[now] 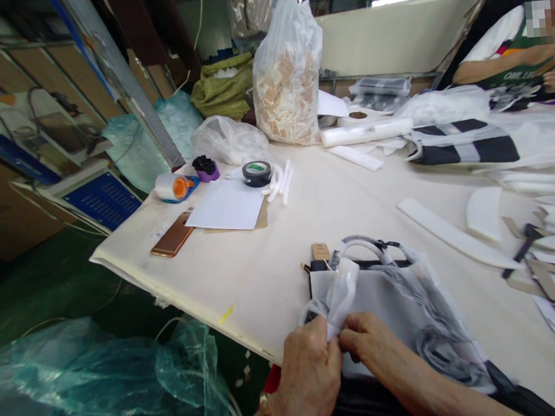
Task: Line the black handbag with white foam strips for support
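A handbag [375, 296] with grey and black panels lies at the table's front edge, partly covered in clear plastic. Its looped handle [357, 240] is wrapped in clear film, and a tan tag [320, 251] hangs beside it. At the bag's left side, my left hand [309, 372] is closed on a rolled piece of white wrapping sheet [345, 286]. My right hand [372, 345] pinches the same sheet from the other side, fingers nearly touching the left hand. What lies inside the roll is hidden. A dark strap [517, 388] trails off to the right.
To the left lie a phone [171, 235], white paper [226, 204], black tape [257, 173] and a clear tape roll [173, 187]. A full plastic bag [289, 79] stands behind. White foam pieces [457, 232] cover the right. A co-worker's arm [492, 69] shows far right.
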{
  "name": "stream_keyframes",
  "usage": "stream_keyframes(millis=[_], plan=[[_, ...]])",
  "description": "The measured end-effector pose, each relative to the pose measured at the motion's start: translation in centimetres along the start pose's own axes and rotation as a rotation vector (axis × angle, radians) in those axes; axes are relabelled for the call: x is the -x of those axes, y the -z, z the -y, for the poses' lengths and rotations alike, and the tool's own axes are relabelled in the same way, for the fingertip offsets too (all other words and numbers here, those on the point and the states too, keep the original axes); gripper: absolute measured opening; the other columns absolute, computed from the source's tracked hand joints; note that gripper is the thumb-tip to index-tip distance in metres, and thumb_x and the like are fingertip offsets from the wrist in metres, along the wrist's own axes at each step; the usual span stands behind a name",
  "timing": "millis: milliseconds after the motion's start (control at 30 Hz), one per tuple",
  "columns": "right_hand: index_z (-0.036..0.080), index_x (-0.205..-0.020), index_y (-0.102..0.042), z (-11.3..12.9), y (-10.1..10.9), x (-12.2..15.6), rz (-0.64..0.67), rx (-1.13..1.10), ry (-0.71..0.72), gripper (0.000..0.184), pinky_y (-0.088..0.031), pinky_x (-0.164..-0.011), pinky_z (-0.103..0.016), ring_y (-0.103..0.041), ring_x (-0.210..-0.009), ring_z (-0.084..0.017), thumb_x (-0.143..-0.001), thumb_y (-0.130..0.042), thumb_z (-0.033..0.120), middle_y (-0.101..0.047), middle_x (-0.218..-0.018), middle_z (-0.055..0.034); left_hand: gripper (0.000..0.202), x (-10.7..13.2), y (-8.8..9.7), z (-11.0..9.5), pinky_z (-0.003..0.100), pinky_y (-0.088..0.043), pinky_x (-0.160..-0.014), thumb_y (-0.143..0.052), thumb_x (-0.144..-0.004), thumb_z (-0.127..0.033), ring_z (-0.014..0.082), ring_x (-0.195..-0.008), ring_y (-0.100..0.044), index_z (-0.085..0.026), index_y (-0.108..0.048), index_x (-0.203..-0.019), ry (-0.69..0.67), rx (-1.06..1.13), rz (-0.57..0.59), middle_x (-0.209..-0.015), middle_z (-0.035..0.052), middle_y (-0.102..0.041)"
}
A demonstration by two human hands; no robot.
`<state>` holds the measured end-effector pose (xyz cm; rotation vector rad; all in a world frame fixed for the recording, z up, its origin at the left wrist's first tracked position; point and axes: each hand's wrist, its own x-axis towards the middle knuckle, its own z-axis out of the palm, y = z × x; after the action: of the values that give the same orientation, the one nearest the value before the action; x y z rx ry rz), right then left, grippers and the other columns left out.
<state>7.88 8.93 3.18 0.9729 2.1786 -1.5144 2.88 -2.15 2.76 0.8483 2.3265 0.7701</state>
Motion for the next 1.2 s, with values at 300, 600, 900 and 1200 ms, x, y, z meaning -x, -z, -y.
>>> stream_keyframes(millis=[300,600,900,1200], plan=[[0.017,-0.054,-0.043,1.2,1.6,0.7,0.187,-0.074,-0.027,0.018,-0.024,-0.045,-0.022,-0.037,-0.045,-0.009,-0.068,-0.037,0.008,-0.042,-0.047,0.0035,0.017,-0.5,0.2,0.1,0.028,-0.032,-0.058,-0.036,-0.081,-0.019,0.0178,-0.063,-0.051,-0.017,-0.051,-0.074,0.022,0.123,0.034,-0.069,0.0050,-0.058],[0.019,-0.049,-0.045,1.2,2.6,0.1,0.248,0.050,0.057,0.017,-0.025,-0.044,-0.023,-0.038,-0.045,-0.009,-0.063,-0.041,0.009,-0.045,-0.047,0.0017,0.013,0.2,0.1,0.1,0.030,-0.033,-0.064,-0.038,-0.080,-0.017,0.0199,-0.072,-0.053,-0.017,-0.051,-0.081,-0.056,0.050,0.010,-0.078,0.0072,-0.059],[0.019,-0.045,-0.043,1.8,3.4,-0.7,0.286,0.297,0.200,0.018,-0.028,-0.049,-0.025,-0.043,-0.050,-0.012,-0.059,-0.042,0.007,-0.045,-0.047,0.0018,0.010,-0.3,0.6,-0.1,0.029,-0.030,-0.062,-0.047,-0.083,-0.023,0.0199,-0.071,-0.054,-0.017,-0.054,-0.082,-0.014,-0.011,0.070,-0.077,0.0050,-0.061],[0.018,-0.053,-0.046,1.0,3.2,-1.0,0.190,0.513,0.348,0.016,-0.026,-0.054,-0.029,-0.045,-0.055,-0.015,-0.067,-0.041,0.010,-0.053,-0.056,-0.0035,0.009,-0.7,0.9,-0.1,0.027,-0.026,-0.055,-0.042,-0.080,-0.017,0.0139,-0.054,-0.041,-0.018,-0.048,-0.074,0.016,0.076,0.057,-0.063,0.0006,-0.052]])
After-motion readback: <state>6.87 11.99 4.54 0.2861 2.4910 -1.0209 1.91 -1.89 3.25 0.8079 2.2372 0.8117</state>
